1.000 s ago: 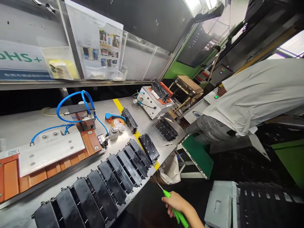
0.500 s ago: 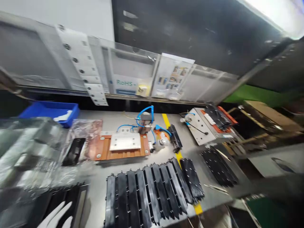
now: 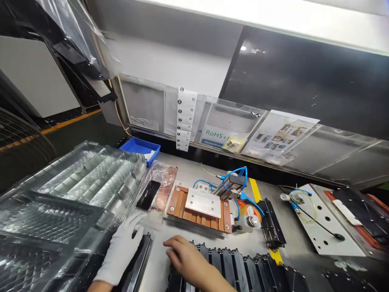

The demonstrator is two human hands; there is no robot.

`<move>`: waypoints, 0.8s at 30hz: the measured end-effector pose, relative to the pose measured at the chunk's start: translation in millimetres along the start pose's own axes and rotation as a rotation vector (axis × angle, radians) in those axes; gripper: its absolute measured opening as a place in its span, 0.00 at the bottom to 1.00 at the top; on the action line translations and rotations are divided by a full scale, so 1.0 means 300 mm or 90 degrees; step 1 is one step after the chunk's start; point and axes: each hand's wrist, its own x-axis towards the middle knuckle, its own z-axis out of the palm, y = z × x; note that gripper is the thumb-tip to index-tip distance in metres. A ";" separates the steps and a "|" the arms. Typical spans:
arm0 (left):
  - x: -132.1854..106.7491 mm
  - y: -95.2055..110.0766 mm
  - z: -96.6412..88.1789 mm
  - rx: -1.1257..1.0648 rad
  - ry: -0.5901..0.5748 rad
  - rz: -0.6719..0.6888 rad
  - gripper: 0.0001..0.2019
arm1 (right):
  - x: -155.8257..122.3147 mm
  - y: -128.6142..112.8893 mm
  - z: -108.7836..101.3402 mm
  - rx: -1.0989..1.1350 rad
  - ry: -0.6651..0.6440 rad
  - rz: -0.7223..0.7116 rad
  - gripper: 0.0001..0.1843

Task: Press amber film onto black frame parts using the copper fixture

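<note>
White-gloved left hand [image 3: 121, 247] rests on ribbed black plastic tray [image 3: 138, 263]

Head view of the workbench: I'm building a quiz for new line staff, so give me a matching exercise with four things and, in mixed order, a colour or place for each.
Things:
1. left hand
2. right hand
3. parts bin
4. air hose

Descriptions:
A. blue loop above the copper-coloured fixture
B. bare, resting on the row of black parts
C. blue, at the bench's back edge
D. white glove, beside the clear trays

Pairs: 1-D, 2-B, 3-C, 4-A
</note>
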 end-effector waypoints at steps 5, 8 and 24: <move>0.257 0.020 0.031 0.101 -0.083 -0.003 0.27 | 0.401 -0.080 0.177 -0.166 -0.096 0.022 0.15; 0.328 0.018 0.041 0.136 -0.118 0.028 0.31 | 0.492 -0.057 0.211 -0.252 -0.082 0.057 0.17; 0.258 0.017 0.027 0.111 -0.215 -0.005 0.31 | 0.607 -0.076 0.074 -0.337 -0.039 0.088 0.09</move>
